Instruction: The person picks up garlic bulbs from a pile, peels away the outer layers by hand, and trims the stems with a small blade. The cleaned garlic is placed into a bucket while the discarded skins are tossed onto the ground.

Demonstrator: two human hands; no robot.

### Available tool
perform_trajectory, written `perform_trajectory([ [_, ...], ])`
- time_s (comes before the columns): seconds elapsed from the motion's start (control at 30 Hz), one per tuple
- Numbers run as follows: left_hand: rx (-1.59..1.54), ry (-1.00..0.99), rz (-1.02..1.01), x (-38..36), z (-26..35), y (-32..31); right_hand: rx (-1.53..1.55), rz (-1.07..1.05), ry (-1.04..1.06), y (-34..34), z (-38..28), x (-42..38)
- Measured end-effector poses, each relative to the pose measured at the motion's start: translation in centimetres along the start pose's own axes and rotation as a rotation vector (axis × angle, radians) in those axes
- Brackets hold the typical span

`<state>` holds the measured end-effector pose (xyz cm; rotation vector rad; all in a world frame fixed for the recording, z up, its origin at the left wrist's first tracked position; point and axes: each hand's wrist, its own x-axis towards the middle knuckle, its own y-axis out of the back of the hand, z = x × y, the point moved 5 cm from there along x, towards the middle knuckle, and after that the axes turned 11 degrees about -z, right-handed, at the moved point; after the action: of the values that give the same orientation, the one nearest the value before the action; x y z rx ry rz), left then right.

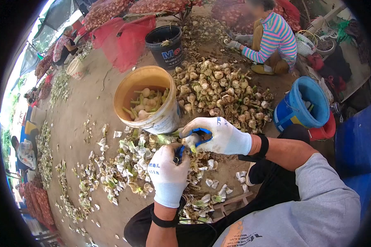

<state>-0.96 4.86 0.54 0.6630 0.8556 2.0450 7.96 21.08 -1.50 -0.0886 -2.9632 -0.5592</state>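
Observation:
My right hand [220, 133], in a white glove with a blue palm, is closed around a garlic bulb [191, 142] with a green stem end pointing down. Close against it, my left hand [167, 171] in a matching glove has its fingers curled in a pinch near the bulb. Something small and dark shows at the left fingertips, but I cannot make out what it is. Just beyond my hands stands a white bucket [175, 113] with peeled garlic bulbs [148, 101] inside. A heap of untrimmed garlic [222, 90] lies to its right.
Garlic skins [127, 164] litter the ground below my hands. A black bucket [165, 53] stands behind the white one, a blue bucket [303, 103] at right. A person in a striped top [272, 41] crouches beyond the heap. Red mesh sacks [107, 12] line the back.

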Motion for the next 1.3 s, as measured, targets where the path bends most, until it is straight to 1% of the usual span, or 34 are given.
perform_trajectory([
  [0.03,0.000,-0.001,0.000,0.0,0.0,0.1,0.058,-0.007,-0.019,-0.1,0.1,0.0],
  [0.1,-0.179,0.141,-0.028,0.0,-0.7,0.1,0.115,-0.016,-0.037,-0.1,0.1,0.0],
  [0.13,-0.179,0.142,-0.028,0.0,-0.9,0.1,0.126,-0.024,-0.033,0.0,-0.1,0.0],
  [0.2,-0.528,0.241,-0.050,0.1,-2.2,-0.2,0.137,-0.031,-0.030,0.3,-0.3,0.2],
  [0.23,-0.623,0.253,-0.062,0.0,-2.3,-0.2,0.178,-0.024,0.003,0.5,-0.5,0.3],
  [0.27,-0.622,0.251,-0.063,0.0,-2.0,-0.1,0.220,-0.016,0.035,0.7,-0.7,0.3],
  [0.33,-0.724,0.284,-0.031,-0.1,-1.7,-0.2,0.238,0.005,0.020,0.9,-0.3,0.4],
  [0.37,-0.723,0.281,-0.035,-0.2,-1.6,-0.4,0.255,0.021,0.002,1.0,0.0,0.3],
  [0.43,-0.581,0.133,0.014,-0.2,-0.8,-0.2,0.224,0.051,0.029,1.2,-0.1,0.3],
  [0.47,-0.582,0.133,0.013,-0.1,-0.8,-0.3,0.195,0.077,0.056,1.3,-0.2,0.2],
  [0.53,-0.287,-0.041,0.028,0.2,0.0,0.2,0.144,0.063,0.058,1.2,0.0,0.1],
  [0.6,-0.286,-0.009,0.013,0.1,0.1,0.0,0.092,0.049,0.059,1.2,0.0,0.0],
  [0.67,-0.285,0.024,-0.002,0.0,0.2,0.1,0.005,0.012,0.115,1.0,-0.3,-0.1],
  [0.73,-0.258,0.070,-0.064,0.0,0.4,0.0,0.010,-0.006,0.103,1.0,-0.5,-0.2],
  [0.77,-0.258,0.072,-0.064,0.1,0.4,0.0,0.015,-0.023,0.092,0.9,-0.6,-0.2],
  [0.8,-0.368,0.156,-0.055,0.1,-0.3,-0.1,0.016,-0.024,0.092,1.0,-0.7,-0.2],
  [0.83,-0.478,0.241,-0.045,0.2,-1.1,-0.2,0.091,-0.040,0.063,1.2,-0.5,-0.1],
  [0.87,-0.545,0.267,-0.010,0.3,-1.8,-0.1,0.166,-0.056,0.034,1.2,-0.5,0.0],
  [0.93,-0.680,0.299,0.008,0.4,-2.1,0.4,0.187,-0.077,0.026,1.3,-1.0,0.0],
  [0.97,-0.679,0.299,0.009,0.4,-2.3,0.4,0.183,-0.087,0.019,1.2,-0.9,0.0],
  [1.03,-1.034,0.353,-0.045,0.0,-3.1,-0.7,0.179,-0.093,0.011,1.2,-0.5,0.0],
  [1.1,-1.027,0.346,-0.033,-0.1,-3.2,-0.7,0.248,-0.060,0.124,1.2,-0.2,0.3],
  [1.13,-1.021,0.340,-0.017,-0.1,-3.2,-0.6,0.248,-0.058,0.127,1.0,0.0,0.4],
  [1.17,-0.946,0.329,0.056,-0.2,-2.8,-0.2,0.260,0.008,0.015,0.9,0.5,0.5],
  [1.2,-0.943,0.326,0.055,-0.2,-2.5,-0.2,0.271,0.075,-0.098,1.0,1.0,0.5],
  [1.23,-0.751,0.274,0.075,-0.2,-2.1,0.2,0.272,0.079,-0.095,0.9,0.9,0.5],
  [1.27,-0.560,0.221,0.094,-0.2,-1.5,0.5,0.354,0.077,-0.153,0.7,1.2,0.5],
  [1.3,-0.544,0.187,0.111,-0.3,-0.6,0.6,0.435,0.072,-0.210,0.5,1.4,0.5],
])
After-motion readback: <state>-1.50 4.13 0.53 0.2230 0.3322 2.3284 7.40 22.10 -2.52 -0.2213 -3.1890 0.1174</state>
